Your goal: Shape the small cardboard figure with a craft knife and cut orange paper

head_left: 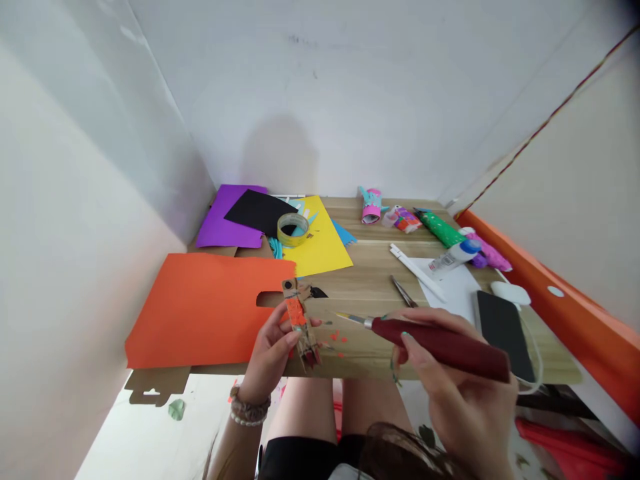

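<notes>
pinched between thumb and fingertips, a narrow cardboard strip (299,320) sits in the left hand (267,353), held up over the near edge of the wooden worktop (380,227). it is faced with orange paper, with a dark patch at its lower end. the right hand (465,393) is curled round a dark red craft knife (440,347), its metal tip aimed at the strip but just apart from it. orange paper scraps (337,347) lie beneath — near the hands.

an orange card sheet (200,310) covers the left side. toward the far left corner, purple card (225,217), black paper (257,212) and yellow card (320,243) overlap, with a roll of tape (293,230) on top. along the right edge lie a black phone (503,337), a white paper sheet (450,287), a glue tube (455,257) and a green paper tube (443,230). a pink paper-tube craft (371,205) stands by the far edge.
</notes>
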### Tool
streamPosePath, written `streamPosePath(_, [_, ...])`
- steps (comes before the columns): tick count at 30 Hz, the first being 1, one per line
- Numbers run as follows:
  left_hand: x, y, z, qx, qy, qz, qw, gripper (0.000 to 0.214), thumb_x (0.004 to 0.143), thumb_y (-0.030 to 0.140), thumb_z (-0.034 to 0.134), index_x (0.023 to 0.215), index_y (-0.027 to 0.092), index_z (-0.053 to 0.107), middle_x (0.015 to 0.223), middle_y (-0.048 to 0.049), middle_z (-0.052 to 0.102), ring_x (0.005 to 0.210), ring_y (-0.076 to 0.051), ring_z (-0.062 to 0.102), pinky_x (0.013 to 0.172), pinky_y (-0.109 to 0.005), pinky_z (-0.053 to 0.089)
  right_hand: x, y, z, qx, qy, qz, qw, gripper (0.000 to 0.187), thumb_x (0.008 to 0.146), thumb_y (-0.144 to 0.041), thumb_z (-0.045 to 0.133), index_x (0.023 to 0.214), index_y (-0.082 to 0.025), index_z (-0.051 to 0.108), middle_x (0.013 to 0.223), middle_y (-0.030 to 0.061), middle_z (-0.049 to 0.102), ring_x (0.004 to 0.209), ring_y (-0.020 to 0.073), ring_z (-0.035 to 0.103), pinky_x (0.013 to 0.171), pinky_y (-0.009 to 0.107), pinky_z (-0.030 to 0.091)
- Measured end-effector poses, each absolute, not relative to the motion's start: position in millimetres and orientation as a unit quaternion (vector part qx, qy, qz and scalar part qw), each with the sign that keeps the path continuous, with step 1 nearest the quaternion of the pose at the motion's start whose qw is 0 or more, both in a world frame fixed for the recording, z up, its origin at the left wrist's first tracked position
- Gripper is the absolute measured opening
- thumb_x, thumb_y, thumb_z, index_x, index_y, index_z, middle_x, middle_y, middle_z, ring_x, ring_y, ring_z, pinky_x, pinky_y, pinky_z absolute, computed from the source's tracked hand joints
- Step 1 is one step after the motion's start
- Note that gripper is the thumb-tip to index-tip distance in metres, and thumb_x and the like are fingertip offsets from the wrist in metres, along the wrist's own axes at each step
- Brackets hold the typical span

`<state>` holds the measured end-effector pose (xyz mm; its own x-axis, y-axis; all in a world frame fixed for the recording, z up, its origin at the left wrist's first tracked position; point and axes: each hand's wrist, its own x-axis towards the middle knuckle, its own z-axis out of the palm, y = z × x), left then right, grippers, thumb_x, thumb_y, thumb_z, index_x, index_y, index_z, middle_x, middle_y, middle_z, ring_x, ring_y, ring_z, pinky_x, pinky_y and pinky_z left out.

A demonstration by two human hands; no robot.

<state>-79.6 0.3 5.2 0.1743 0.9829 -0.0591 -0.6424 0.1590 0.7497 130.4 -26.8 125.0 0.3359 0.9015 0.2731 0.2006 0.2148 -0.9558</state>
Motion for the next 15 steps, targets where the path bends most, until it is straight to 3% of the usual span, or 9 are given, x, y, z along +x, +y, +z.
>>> streamPosePath(4, [-80,1,7,0.297,0.286,0.591,0.694,0.057,0.085,0.039,0.093,0.135,0.024,0.07,0.106,-0.01,0.085,0.09,-0.026,0.083,0.074,-0.03,0.066,156,-15,99,-0.596,-0.48,0.242,0.596,0.018,0.092,-0.042,0.08,0.083,-0.027,0.077,0.084,0.0029,0.078,0.069,0.0216,0.069,0.068,0.035,0.056])
streamPosePath(8, [-80,1,7,0.291,0.283,0.595,0.693,0.053,0.086,0.037,0.091,0.134,0.026,0.072,0.107,-0.0087,0.085,0.084,-0.023,0.082,0.07,-0.027,0.065,168,-6,72,-0.645,-0.57,0.099,0.498,0.031,0.092,-0.047,0.076,0.073,-0.023,0.076,0.059,0.0016,0.071,0.051,0.0199,0.061,0.055,0.033,0.046])
streamPosePath(12, [-80,1,6,0.287,0.284,0.599,0.691,0.046,0.085,0.037,0.092,0.127,0.027,0.076,0.106,-0.0059,0.085,0.074,-0.018,0.079,0.07,-0.026,0.065,162,1,68,-0.588,-0.678,-0.003,0.44,0.035,0.095,-0.043,0.071,0.069,-0.021,0.073,0.054,0.0012,0.07,0.044,0.0163,0.061,0.051,0.029,0.043])
streamPosePath(15, [-81,1,7,0.292,0.286,0.597,0.69,0.047,0.085,0.037,0.093,0.127,0.027,0.076,0.103,-0.0057,0.084,0.072,-0.017,0.078,0.071,-0.027,0.066,158,9,72,-0.536,-0.722,-0.01,0.437,0.032,0.094,-0.037,0.072,0.067,-0.021,0.069,0.051,-0.002,0.066,0.039,0.0122,0.055,0.046,0.026,0.041])
